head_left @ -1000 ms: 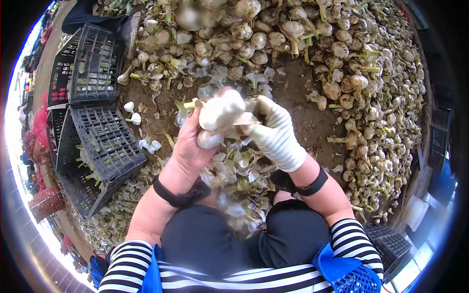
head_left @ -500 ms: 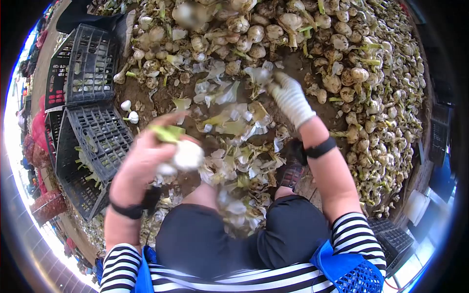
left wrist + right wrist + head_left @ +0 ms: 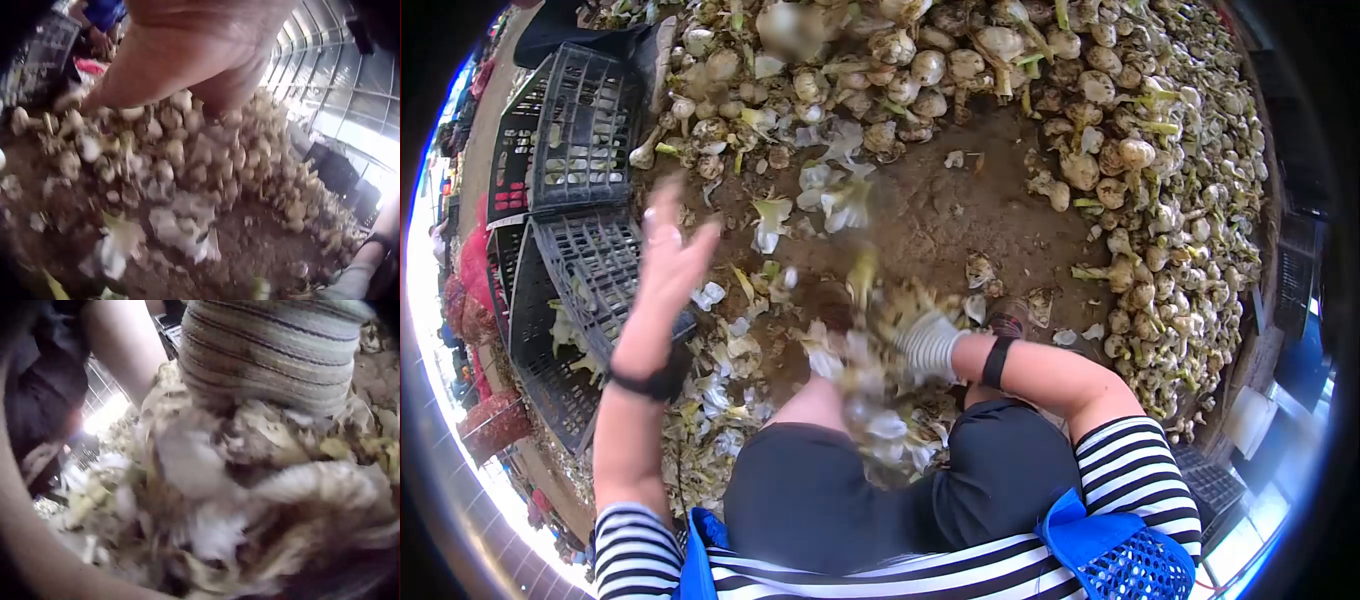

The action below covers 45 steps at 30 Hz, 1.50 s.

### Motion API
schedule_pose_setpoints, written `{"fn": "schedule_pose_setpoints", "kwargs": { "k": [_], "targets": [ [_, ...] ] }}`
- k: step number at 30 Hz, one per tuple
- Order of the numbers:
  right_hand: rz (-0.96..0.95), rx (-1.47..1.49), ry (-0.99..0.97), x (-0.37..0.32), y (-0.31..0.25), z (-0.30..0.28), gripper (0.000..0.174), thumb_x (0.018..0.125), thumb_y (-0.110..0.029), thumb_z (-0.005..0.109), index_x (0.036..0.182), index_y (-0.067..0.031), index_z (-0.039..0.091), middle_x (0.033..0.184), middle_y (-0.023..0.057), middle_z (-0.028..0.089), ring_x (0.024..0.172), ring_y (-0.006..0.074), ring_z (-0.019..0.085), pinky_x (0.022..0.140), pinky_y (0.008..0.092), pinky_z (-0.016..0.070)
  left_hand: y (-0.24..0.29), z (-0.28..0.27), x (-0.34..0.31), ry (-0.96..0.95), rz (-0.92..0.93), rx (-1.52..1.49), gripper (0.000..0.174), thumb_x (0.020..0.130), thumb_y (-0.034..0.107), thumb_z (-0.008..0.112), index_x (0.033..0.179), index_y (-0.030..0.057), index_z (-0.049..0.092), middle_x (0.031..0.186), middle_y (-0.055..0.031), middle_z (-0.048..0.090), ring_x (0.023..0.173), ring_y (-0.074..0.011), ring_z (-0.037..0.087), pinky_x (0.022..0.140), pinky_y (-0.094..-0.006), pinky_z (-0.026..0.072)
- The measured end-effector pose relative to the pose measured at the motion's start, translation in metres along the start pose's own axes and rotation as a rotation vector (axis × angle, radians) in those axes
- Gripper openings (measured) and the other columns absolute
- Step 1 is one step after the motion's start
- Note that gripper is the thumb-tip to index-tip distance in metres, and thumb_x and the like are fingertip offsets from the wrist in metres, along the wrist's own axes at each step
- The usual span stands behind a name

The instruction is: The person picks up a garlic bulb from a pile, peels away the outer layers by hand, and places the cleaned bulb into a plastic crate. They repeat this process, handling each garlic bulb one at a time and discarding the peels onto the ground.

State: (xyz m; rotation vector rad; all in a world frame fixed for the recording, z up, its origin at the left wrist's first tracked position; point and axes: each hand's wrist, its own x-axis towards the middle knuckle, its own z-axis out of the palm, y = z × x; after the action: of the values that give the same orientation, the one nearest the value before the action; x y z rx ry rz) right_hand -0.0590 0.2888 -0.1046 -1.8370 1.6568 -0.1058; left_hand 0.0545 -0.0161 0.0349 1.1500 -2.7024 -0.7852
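My bare left hand (image 3: 668,250), blurred, is over the near black crate (image 3: 590,265), with thumb and fingers spread and nothing held. The garlic bulbs it carried earlier are no longer visible in it. My right hand (image 3: 928,345), in a striped, knitted glove, is low between the feet among loose garlic skins (image 3: 880,425). In the right wrist view the glove (image 3: 269,359) reaches down into blurred papery skins (image 3: 194,462). Its fingers are mostly hidden there, so whether they grip any skins I cannot tell.
A big heap of unpeeled garlic bulbs (image 3: 1180,240) curves along the far side and right. Another black crate (image 3: 585,130) stands behind the near one at left. Bare soil (image 3: 950,205) lies ahead, with a few scattered skins (image 3: 845,200). Red net sacks (image 3: 495,415) are far left.
My left hand went left towards the crates and no longer holds the garlic bulbs. My gloved hand swung back towards the feet, and the skins ahead moved with it, baring soil.
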Motion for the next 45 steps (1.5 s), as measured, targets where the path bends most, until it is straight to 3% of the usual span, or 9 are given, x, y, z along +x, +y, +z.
{"fn": "schedule_pose_setpoints", "kwargs": {
  "k": [3, 9, 13, 17, 20, 25, 27, 31, 45],
  "targets": [
    [-0.107, 0.415, -0.766, -0.011, -0.022, -0.011, 0.060, 0.076, -0.042, 0.053, 0.125, -0.0089, 0.047, 0.122, 0.0201, 0.051, 0.109, 0.0331, 0.051, 0.091, 0.0402, 0.0395, -0.026, 0.131, 0.029, -0.122, 0.007, 0.087, 0.070, 0.081, 0.035, 0.059, 0.135, 0.0035, 0.028, 0.137, -0.0302, 0.025, 0.128, -0.0431, 0.025, 0.105, -0.0451, 0.0229],
    [0.307, 0.608, 0.137, -0.026, 0.030, -0.050, 0.041, 0.078, -0.040, 0.048, 0.075, -0.0029, 0.065, 0.076, 0.0238, 0.062, 0.074, 0.0333, 0.062, 0.069, 0.0411, 0.0484, 0.032, 0.197, -0.045, -0.884, 0.252, 0.111, 0.072, 0.082, 0.043, 0.054, 0.139, 0.0094, 0.026, 0.139, -0.0275, 0.024, 0.129, -0.0380, 0.026, 0.107, -0.0414, 0.0216],
    [0.994, -0.358, 0.669, -0.067, 0.130, -0.094, 0.046, 0.076, -0.023, 0.056, 0.119, -0.0080, 0.048, 0.117, 0.0147, 0.052, 0.109, 0.0300, 0.048, 0.085, 0.0417, 0.0424, 0.071, 0.151, -0.080, -1.906, 0.249, -0.096, 0.059, 0.082, 0.042, 0.060, 0.131, 0.0142, 0.044, 0.122, -0.0155, 0.053, 0.112, -0.0282, 0.051, 0.096, -0.0357, 0.0381],
    [1.002, -0.434, 0.098, -0.069, 0.195, -0.095, 0.031, 0.074, -0.021, 0.059, 0.103, -0.0113, 0.058, 0.109, 0.0112, 0.059, 0.102, 0.0255, 0.054, 0.084, 0.0380, 0.0425, 0.073, 0.151, -0.060, -1.295, 0.015, -0.363, 0.048, 0.083, 0.029, 0.061, 0.122, 0.0036, 0.051, 0.110, -0.0150, 0.060, 0.101, -0.0191, 0.056, 0.090, -0.0301, 0.0419],
    [0.997, -0.323, 0.297, -0.060, 0.182, -0.107, 0.021, 0.074, -0.022, 0.060, 0.091, -0.0097, 0.062, 0.095, 0.0104, 0.064, 0.095, 0.0253, 0.058, 0.081, 0.0369, 0.0448, 0.082, 0.158, -0.034, -0.740, -0.103, -0.572, 0.055, 0.081, 0.024, 0.060, 0.126, -0.0010, 0.041, 0.118, -0.0163, 0.053, 0.108, -0.0206, 0.052, 0.093, -0.0308, 0.0399],
    [0.350, 1.526, 0.894, -0.034, 0.079, -0.133, 0.023, 0.080, -0.017, 0.064, 0.096, 0.0001, 0.060, 0.095, 0.0047, 0.063, 0.087, 0.0131, 0.056, 0.075, 0.0272, 0.0454, 0.125, 0.134, -0.017, -0.553, 0.217, -0.775, 0.073, 0.080, 0.020, 0.062, 0.138, 0.0026, 0.020, 0.135, -0.0131, 0.032, 0.124, -0.0185, 0.032, 0.104, -0.0302, 0.0248],
    [0.290, 1.473, 0.795, -0.034, 0.048, -0.148, 0.019, 0.080, -0.016, 0.063, 0.094, -0.0036, 0.062, 0.090, 0.0057, 0.064, 0.085, 0.0140, 0.057, 0.076, 0.0250, 0.0450, 0.150, 0.108, -0.024, -0.613, 0.001, -1.207, 0.058, 0.078, 0.008, 0.061, 0.129, 0.0047, 0.032, 0.122, -0.0071, 0.042, 0.111, -0.0139, 0.042, 0.097, -0.0269, 0.0332],
    [0.598, -0.363, 1.043, -0.048, 0.073, -0.166, 0.040, 0.076, -0.018, 0.056, 0.116, -0.0114, 0.055, 0.112, 0.0093, 0.057, 0.101, 0.0310, 0.053, 0.097, 0.0473, 0.0299, 0.153, 0.099, -0.027, -0.541, -0.224, -1.479, 0.044, 0.074, 0.003, 0.061, 0.112, 0.0072, 0.040, 0.107, -0.0026, 0.045, 0.093, -0.0110, 0.047, 0.078, -0.0242, 0.0453],
    [0.121, 0.340, 1.231, -0.028, 0.042, -0.157, 0.061, 0.073, -0.003, 0.059, 0.130, -0.0128, 0.040, 0.100, 0.0069, 0.063, 0.098, 0.0257, 0.056, 0.089, 0.0394, 0.0369, 0.135, 0.099, -0.035, -0.502, -0.317, -1.636, 0.052, 0.064, -0.007, 0.054, 0.111, 0.0105, 0.042, 0.107, -0.0044, 0.051, 0.100, -0.0165, 0.051, 0.084, -0.0276, 0.0424]
  ]
}}
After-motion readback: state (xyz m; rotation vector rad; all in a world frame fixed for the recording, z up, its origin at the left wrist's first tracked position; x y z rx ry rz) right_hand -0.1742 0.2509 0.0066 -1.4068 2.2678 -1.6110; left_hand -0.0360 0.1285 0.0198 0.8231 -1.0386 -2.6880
